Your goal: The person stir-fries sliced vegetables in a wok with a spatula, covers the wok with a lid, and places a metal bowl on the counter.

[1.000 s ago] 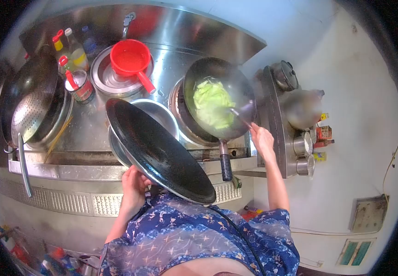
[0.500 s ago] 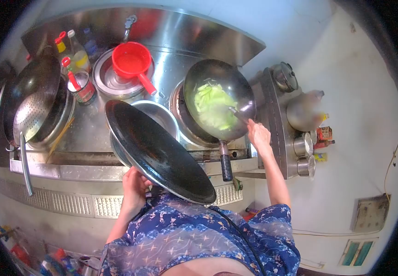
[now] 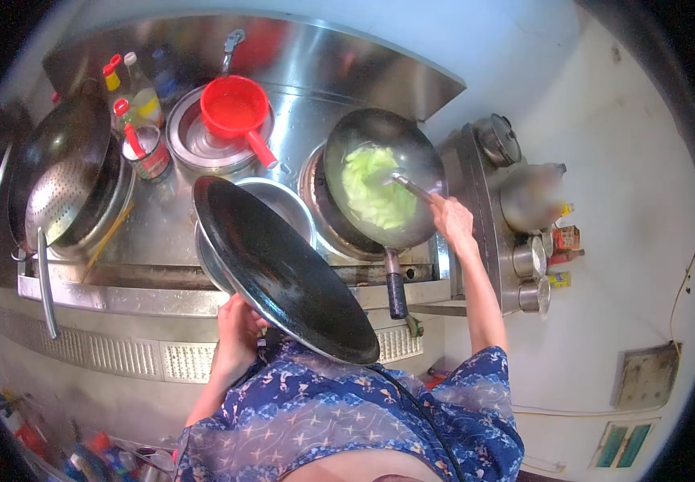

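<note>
My right hand (image 3: 452,218) is closed around the handle of a metal spatula (image 3: 412,186). Its blade is among pale green sliced vegetables (image 3: 381,197) inside a dark wok (image 3: 413,140) on the right burner. The wok's black handle (image 3: 396,293) points toward me, untouched by either hand. My left hand (image 3: 239,325) is closed at the lower left edge of a large black wok lid (image 3: 283,277), held tilted in front of my body with its dark inner face showing. Some of the left fingers are hidden behind the lid.
Partly behind the lid is a metal basin (image 3: 287,205). A red ladle-shaped scoop (image 3: 235,107) rests over a metal pot (image 3: 191,149). To the left are sauce bottles (image 3: 145,100), a can (image 3: 151,157) and a perforated strainer (image 3: 58,197) in another wok. Metal pots (image 3: 528,257) stand at right.
My right hand has moved slightly up, and the spatula blade has shifted left and up through the vegetables, which are more bunched together. The left hand still holds the lid, nearly unmoved.
</note>
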`<act>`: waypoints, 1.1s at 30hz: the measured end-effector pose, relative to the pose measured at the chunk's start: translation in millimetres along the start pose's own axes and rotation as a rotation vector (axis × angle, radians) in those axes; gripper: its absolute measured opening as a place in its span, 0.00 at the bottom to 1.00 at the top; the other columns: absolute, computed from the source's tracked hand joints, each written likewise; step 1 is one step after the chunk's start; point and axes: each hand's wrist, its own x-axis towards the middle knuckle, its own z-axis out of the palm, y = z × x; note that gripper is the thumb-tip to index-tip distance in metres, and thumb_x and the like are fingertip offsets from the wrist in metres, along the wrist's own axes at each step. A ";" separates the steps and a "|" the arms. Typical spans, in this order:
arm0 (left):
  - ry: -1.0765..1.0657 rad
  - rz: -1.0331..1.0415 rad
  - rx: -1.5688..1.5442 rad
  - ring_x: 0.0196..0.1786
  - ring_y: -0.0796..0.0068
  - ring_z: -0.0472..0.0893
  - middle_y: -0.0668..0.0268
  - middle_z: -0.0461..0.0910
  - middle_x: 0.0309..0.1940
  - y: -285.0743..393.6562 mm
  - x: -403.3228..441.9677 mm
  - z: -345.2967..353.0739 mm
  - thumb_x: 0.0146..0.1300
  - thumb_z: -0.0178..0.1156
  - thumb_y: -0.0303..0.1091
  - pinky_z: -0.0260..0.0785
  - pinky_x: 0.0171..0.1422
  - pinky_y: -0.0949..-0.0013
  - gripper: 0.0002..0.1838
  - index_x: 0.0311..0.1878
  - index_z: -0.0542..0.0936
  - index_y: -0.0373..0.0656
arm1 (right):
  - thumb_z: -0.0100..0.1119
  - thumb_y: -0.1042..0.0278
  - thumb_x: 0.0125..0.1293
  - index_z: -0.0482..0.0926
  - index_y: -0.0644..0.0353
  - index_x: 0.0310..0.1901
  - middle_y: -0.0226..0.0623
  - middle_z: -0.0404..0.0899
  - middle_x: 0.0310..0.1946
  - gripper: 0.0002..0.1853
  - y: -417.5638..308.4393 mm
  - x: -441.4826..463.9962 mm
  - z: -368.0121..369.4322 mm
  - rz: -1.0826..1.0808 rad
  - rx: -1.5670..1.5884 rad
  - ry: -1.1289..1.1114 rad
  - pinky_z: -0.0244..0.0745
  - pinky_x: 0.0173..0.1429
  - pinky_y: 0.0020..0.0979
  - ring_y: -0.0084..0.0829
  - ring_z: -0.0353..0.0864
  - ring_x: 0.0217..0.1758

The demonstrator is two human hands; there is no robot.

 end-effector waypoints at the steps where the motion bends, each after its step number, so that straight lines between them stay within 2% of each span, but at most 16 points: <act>1: -0.005 -0.015 0.002 0.38 0.74 0.83 0.59 0.82 0.41 -0.4 -0.4 -0.4 0.72 0.42 0.34 0.78 0.43 0.71 0.15 0.47 0.75 0.34 | 0.52 0.59 0.67 0.79 0.49 0.51 0.49 0.81 0.37 0.14 -3.8 0.3 -1.6 0.020 0.048 -0.020 0.77 0.42 0.49 0.51 0.83 0.38; 2: -0.006 -0.026 0.004 0.38 0.73 0.83 0.59 0.82 0.41 -0.1 -0.6 -0.6 0.72 0.42 0.34 0.78 0.43 0.71 0.15 0.47 0.76 0.34 | 0.53 0.58 0.67 0.80 0.48 0.52 0.49 0.83 0.38 0.15 -5.6 -1.6 -7.5 0.077 0.106 -0.096 0.77 0.47 0.49 0.51 0.83 0.42; 5: 0.040 0.004 0.046 0.38 0.74 0.83 0.59 0.83 0.41 6.5 -4.6 6.7 0.72 0.43 0.35 0.78 0.43 0.71 0.15 0.47 0.76 0.34 | 0.54 0.56 0.66 0.82 0.49 0.49 0.49 0.83 0.38 0.15 7.8 -6.2 -27.5 0.097 0.145 -0.220 0.76 0.49 0.48 0.49 0.82 0.45; 7: 0.059 -0.003 0.021 0.38 0.74 0.83 0.59 0.83 0.41 5.5 -6.0 4.7 0.73 0.43 0.35 0.78 0.43 0.71 0.15 0.47 0.76 0.34 | 0.53 0.55 0.66 0.83 0.49 0.49 0.48 0.83 0.40 0.15 9.4 -8.5 -47.0 0.108 0.150 -0.217 0.76 0.49 0.47 0.49 0.82 0.46; 9: 0.078 -0.008 -0.003 0.38 0.74 0.83 0.59 0.83 0.41 4.6 -5.2 3.4 0.73 0.43 0.35 0.78 0.43 0.71 0.15 0.47 0.76 0.34 | 0.52 0.54 0.67 0.83 0.49 0.50 0.47 0.83 0.40 0.17 11.2 -4.0 -54.9 0.112 0.129 -0.188 0.76 0.49 0.47 0.49 0.82 0.46; 10: 0.075 -0.008 -0.021 0.39 0.74 0.83 0.60 0.83 0.41 3.8 -3.7 3.5 0.73 0.43 0.36 0.78 0.43 0.71 0.15 0.47 0.76 0.34 | 0.50 0.54 0.68 0.82 0.51 0.48 0.48 0.83 0.38 0.16 12.1 -1.8 -47.9 0.122 0.134 -0.075 0.76 0.47 0.48 0.49 0.83 0.45; 13: 0.063 -0.019 -0.040 0.39 0.74 0.83 0.60 0.82 0.42 1.6 -0.9 4.4 0.73 0.44 0.36 0.78 0.43 0.71 0.15 0.48 0.76 0.35 | 0.47 0.56 0.69 0.80 0.53 0.45 0.48 0.83 0.36 0.15 -10.3 13.5 -47.3 0.176 0.073 -0.053 0.76 0.45 0.49 0.50 0.83 0.43; 15: 0.060 -0.019 -0.042 0.39 0.74 0.83 0.60 0.82 0.42 0.0 -0.8 3.3 0.73 0.44 0.36 0.78 0.43 0.71 0.15 0.48 0.76 0.35 | 0.44 0.60 0.70 0.79 0.58 0.42 0.53 0.82 0.32 0.15 -5.7 26.2 -9.8 0.096 -0.016 0.000 0.77 0.42 0.51 0.53 0.83 0.37; 19: 0.017 -0.025 -0.037 0.40 0.73 0.83 0.59 0.82 0.43 0.0 0.6 1.6 0.73 0.43 0.35 0.78 0.44 0.71 0.16 0.50 0.75 0.35 | 0.47 0.60 0.68 0.80 0.59 0.40 0.53 0.82 0.33 0.14 -13.8 18.8 -8.7 0.053 0.052 -0.054 0.77 0.43 0.50 0.52 0.83 0.39; 21: 0.024 -0.020 -0.047 0.40 0.73 0.83 0.59 0.82 0.43 -0.4 0.8 2.0 0.73 0.42 0.35 0.78 0.44 0.71 0.16 0.50 0.75 0.35 | 0.46 0.57 0.69 0.80 0.57 0.43 0.50 0.82 0.37 0.16 -16.0 12.1 -40.4 0.038 0.014 -0.272 0.75 0.49 0.51 0.52 0.82 0.44; 22: 0.017 -0.009 -0.027 0.40 0.73 0.83 0.59 0.82 0.43 -0.6 1.5 1.4 0.73 0.42 0.35 0.78 0.44 0.71 0.16 0.50 0.75 0.34 | 0.49 0.61 0.66 0.83 0.61 0.36 0.52 0.83 0.34 0.14 -16.5 9.0 -46.6 -0.006 0.020 -0.208 0.77 0.45 0.50 0.52 0.83 0.40; 31: 0.017 0.019 0.002 0.38 0.75 0.83 0.60 0.82 0.42 1.9 5.2 6.0 0.73 0.43 0.36 0.77 0.43 0.72 0.16 0.50 0.75 0.34 | 0.52 0.62 0.63 0.84 0.60 0.36 0.50 0.84 0.35 0.13 -22.7 25.0 -28.0 0.064 0.004 -0.125 0.79 0.46 0.47 0.51 0.84 0.40; 33: 0.014 0.010 0.037 0.38 0.75 0.83 0.60 0.82 0.41 3.2 4.5 9.1 0.73 0.43 0.36 0.77 0.43 0.72 0.16 0.50 0.75 0.33 | 0.54 0.60 0.63 0.85 0.54 0.37 0.48 0.84 0.36 0.12 -21.1 27.3 -53.1 0.057 -0.064 -0.168 0.79 0.46 0.45 0.48 0.84 0.42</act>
